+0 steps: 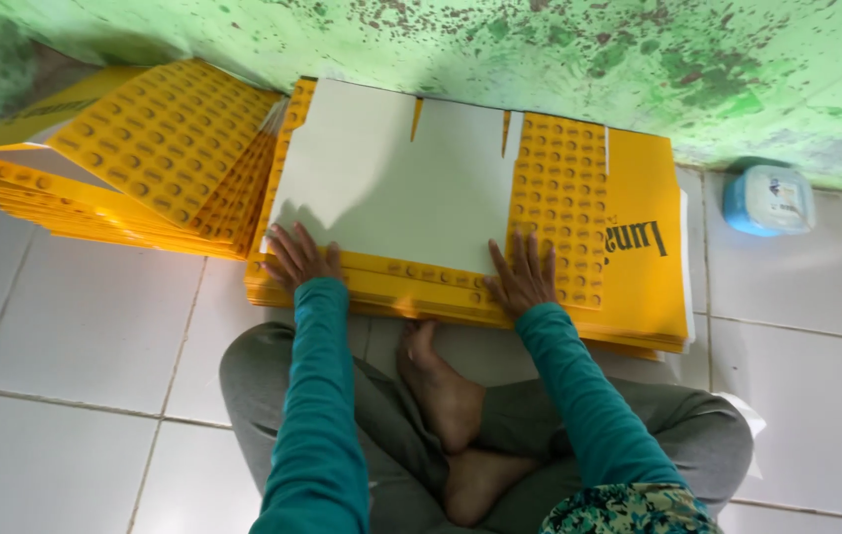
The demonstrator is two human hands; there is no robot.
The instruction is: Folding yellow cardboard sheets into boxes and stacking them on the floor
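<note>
On the white tiled floor (85, 326), close against the mottled green wall (560, 59), a person sits cross-legged with bare feet tucked in front, so that the work lies within easy reach of both arms. Straight ahead lies a flat stack of yellow die-cut cardboard sheets printed with rows of raised-looking dots (579, 198); its near edge lines up with the person's knees. The topmost sheet, a white-backed cardboard blank with notches cut into its far edge (391, 188), lies face down on the stack, covering its left and middle part and leaving the dotted yellow face open on the right.

Both hands press down flat on the near edge of that white blank. The left hand (299, 255) rests at the lower left corner, the right hand (523, 275) at the lower right corner where white meets yellow. On each, the fingers are spread wide and laid flat, gripping nothing; spread so, they seem to pin or square the sheet against the pile.

Further left, a second heap of the same yellow dotted cardboard sheets (154, 138) leans fanned and tilted, apart from the hands. A small light-blue plastic tub with a lid (767, 200) stands by the wall to the right, well apart from the stack.
</note>
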